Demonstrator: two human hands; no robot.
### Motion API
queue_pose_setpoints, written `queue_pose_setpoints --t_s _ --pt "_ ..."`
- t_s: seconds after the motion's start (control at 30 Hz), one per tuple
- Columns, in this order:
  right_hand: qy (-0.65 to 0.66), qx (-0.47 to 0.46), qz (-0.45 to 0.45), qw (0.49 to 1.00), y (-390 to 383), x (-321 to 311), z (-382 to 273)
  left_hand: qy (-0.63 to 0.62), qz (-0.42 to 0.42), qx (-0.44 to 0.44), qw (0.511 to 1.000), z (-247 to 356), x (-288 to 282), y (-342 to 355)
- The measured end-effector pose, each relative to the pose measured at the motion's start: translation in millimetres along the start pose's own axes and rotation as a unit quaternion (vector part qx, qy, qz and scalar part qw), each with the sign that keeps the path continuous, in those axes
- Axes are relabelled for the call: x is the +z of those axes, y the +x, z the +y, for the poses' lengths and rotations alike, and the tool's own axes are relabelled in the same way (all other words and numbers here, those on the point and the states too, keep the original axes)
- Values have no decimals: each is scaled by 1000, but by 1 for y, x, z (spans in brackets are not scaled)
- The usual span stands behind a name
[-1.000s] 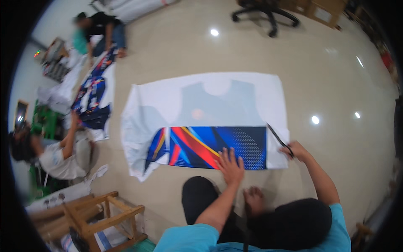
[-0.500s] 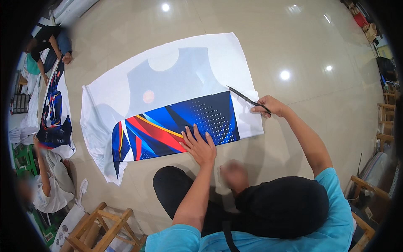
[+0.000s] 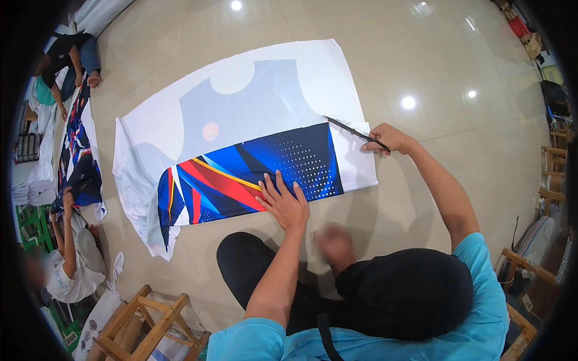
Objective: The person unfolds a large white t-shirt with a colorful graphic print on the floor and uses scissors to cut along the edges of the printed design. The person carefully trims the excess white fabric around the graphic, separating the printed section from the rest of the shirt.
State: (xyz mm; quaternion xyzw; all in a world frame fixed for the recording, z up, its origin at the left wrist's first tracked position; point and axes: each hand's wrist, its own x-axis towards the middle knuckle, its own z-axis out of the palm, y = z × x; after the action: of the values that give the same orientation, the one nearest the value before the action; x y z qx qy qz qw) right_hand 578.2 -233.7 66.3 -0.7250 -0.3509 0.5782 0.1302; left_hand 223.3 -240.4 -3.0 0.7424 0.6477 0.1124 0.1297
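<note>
A large white fabric (image 3: 343, 78) lies on the tiled floor, bearing a pale jersey shape (image 3: 253, 90) with a small round pinkish mark. Across its near part is a printed panel (image 3: 235, 174) in dark blue, red and yellow with white dots. My left hand (image 3: 283, 201) rests open on this panel, fingers spread. My right hand (image 3: 382, 139) holds long black scissors (image 3: 355, 132) at the fabric's right side, their tips by the panel's upper right corner; whether the blades touch the cloth I cannot tell.
Two co-workers, one in black (image 3: 66, 51) and one in white (image 3: 72, 271), are at the left with another printed cloth (image 3: 84, 174). A wooden stool (image 3: 150, 310) stands at the lower left. Wooden frames (image 3: 554, 168) line the right edge.
The view has turned and shifted since a second ago. My left hand stays spread on the panel; the scissors remain by its right corner. The co-worker in white has moved their hands.
</note>
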Motion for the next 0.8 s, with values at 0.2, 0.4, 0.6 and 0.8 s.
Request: queue_pose_setpoints --t_s 0.2,0.4,0.6,0.8 --pt "-1 -3 13 1000 0 -6 3 -4 -2 4 1000 4 1 1" --pt "-26 -17 21 999 2 -6 1 -1 -2 2 1000 2 0 1" --pt "-16 -14 18 1000 2 -4 1 0 -1 4 1000 1 2 1" --pt "20 6 12 1000 0 3 -2 2 0 5 1000 1 0 1"
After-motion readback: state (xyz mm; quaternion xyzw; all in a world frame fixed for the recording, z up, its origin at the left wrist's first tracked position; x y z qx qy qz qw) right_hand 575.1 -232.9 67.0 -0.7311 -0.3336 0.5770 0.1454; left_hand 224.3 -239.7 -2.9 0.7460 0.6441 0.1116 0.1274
